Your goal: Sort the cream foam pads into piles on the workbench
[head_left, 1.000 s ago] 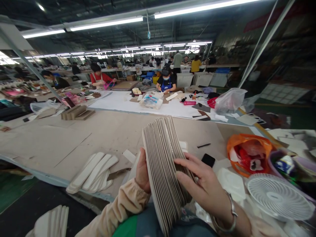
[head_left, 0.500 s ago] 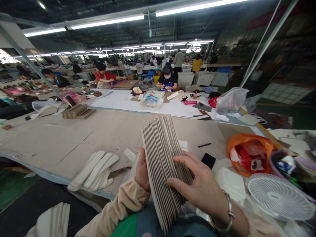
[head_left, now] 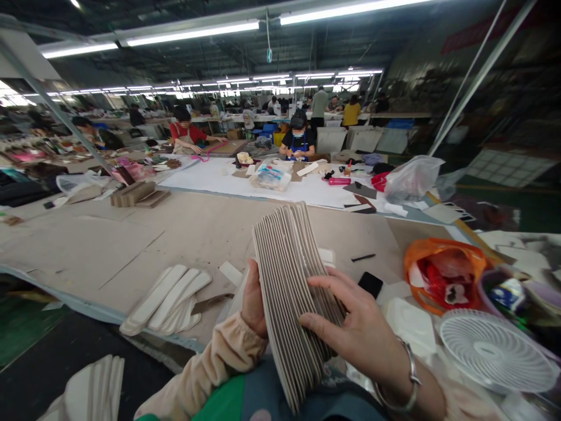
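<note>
A thick stack of long, round-ended beige strips [head_left: 284, 292] stands on edge in front of my body, fanned slightly so that many edges show. My left hand [head_left: 255, 304] is closed round its left side, the fingers mostly hidden behind it. At the right side, my right hand [head_left: 355, 321] has thumb and index finger against the strip edges, with its other fingers out of sight behind the stack. On the table to the left lies a spread pile of similar white strips [head_left: 169, 298]. More such strips [head_left: 94, 389] rest on a dark surface at lower left.
An orange bag [head_left: 438, 248], a white fan-like round grille [head_left: 495, 351], a white plastic box [head_left: 412, 327] and a black phone [head_left: 370, 285] sit to the right. Brown blocks [head_left: 134, 194] stand at the table's far left. A co-worker [head_left: 298, 140] sits across the table.
The stack and both hands stay almost in place, the right thumb and index finger keeping to the strip edges. The whole view has shifted slightly.
</note>
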`<action>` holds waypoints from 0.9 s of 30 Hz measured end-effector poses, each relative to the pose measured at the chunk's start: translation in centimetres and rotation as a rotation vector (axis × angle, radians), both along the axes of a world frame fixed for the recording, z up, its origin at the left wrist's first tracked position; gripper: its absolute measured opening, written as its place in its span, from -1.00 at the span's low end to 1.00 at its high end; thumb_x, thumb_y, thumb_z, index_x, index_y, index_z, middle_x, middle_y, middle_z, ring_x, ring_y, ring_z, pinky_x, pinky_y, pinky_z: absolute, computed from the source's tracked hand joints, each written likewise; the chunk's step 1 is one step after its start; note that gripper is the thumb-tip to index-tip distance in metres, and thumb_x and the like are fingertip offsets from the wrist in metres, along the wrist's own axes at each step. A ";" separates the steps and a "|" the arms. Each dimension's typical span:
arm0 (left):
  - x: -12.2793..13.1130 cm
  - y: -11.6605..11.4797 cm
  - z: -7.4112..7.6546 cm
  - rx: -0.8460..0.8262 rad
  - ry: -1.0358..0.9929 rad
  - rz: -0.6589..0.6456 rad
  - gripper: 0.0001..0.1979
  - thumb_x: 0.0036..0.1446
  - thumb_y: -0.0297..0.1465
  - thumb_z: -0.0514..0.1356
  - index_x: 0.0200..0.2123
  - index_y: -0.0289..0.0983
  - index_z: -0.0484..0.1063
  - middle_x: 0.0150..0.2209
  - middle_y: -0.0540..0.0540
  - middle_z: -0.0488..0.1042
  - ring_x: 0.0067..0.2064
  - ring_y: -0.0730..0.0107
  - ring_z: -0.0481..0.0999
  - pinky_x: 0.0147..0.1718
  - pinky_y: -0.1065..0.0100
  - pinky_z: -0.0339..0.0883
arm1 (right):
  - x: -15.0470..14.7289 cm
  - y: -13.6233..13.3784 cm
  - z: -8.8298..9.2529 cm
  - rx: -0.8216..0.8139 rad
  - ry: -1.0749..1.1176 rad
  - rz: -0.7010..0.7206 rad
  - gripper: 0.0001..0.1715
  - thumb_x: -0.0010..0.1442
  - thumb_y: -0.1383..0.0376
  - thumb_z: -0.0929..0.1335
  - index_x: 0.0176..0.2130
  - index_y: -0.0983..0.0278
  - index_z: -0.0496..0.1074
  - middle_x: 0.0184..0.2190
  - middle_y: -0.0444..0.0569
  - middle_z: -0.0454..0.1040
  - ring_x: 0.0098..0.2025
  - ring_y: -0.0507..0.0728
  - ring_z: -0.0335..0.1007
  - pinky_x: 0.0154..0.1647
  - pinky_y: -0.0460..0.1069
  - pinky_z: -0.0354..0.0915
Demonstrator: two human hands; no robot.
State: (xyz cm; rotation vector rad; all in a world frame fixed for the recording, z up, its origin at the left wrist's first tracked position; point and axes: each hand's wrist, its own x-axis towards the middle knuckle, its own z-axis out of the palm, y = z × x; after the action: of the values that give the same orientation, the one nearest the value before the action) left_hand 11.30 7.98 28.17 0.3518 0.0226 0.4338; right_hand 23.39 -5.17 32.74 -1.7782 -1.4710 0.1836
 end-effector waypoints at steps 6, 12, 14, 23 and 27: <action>-0.1 0.2 -0.4 0.054 -0.035 0.003 -0.20 0.22 0.09 -0.29 -0.01 -0.35 0.48 0.00 -0.18 0.50 0.19 0.07 0.28 0.28 0.07 -0.14 | 0.1 -0.1 -0.4 0.037 0.005 0.032 -0.50 0.12 0.20 0.37 0.07 0.15 0.33 0.09 0.05 0.36 0.16 0.22 0.28 0.16 0.14 0.28; -0.1 0.2 -1.0 0.027 0.038 0.027 -0.21 0.18 0.14 -0.21 0.03 -0.35 0.45 0.01 -0.23 0.49 0.21 0.02 0.26 0.25 0.03 -0.06 | 0.2 0.0 -1.0 0.087 -0.065 0.122 -0.64 0.20 0.38 0.26 -0.04 0.12 0.46 0.13 0.04 0.30 0.26 0.19 0.14 0.14 0.07 0.29; 0.0 0.2 -0.8 0.004 0.045 0.053 -0.22 0.18 0.14 -0.21 0.01 -0.34 0.45 -0.02 -0.22 0.51 0.21 0.02 0.25 0.25 0.02 -0.07 | 0.3 0.0 -1.1 0.097 -0.065 0.147 -0.65 0.21 0.39 0.25 -0.08 0.15 0.49 0.15 0.07 0.26 0.23 0.19 0.18 0.12 0.05 0.31; 0.1 -0.1 -0.3 -0.074 0.130 0.028 -0.14 0.09 0.21 -0.16 0.08 -0.39 0.36 0.06 -0.33 0.43 0.23 -0.12 0.21 0.24 -0.06 -0.09 | -0.5 0.0 -0.2 0.065 -0.046 0.073 -0.61 0.09 0.05 0.40 -0.13 0.18 0.51 0.11 0.12 0.29 0.17 0.32 0.25 0.07 0.14 0.36; 0.2 0.0 -0.5 -0.050 0.108 0.023 -0.11 0.08 0.22 -0.15 0.10 -0.42 0.34 0.06 -0.36 0.42 0.22 -0.13 0.21 0.23 -0.07 -0.09 | -0.7 0.2 -0.3 0.040 -0.065 0.054 -0.56 0.02 -0.02 0.43 -0.16 0.16 0.50 0.12 0.14 0.23 0.16 0.32 0.26 0.06 0.16 0.36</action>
State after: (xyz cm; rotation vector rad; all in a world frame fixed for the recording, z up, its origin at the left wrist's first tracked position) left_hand 11.48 7.94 27.69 0.3258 0.1423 0.4364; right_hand 22.70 -4.95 32.44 -1.7278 -1.5590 0.1236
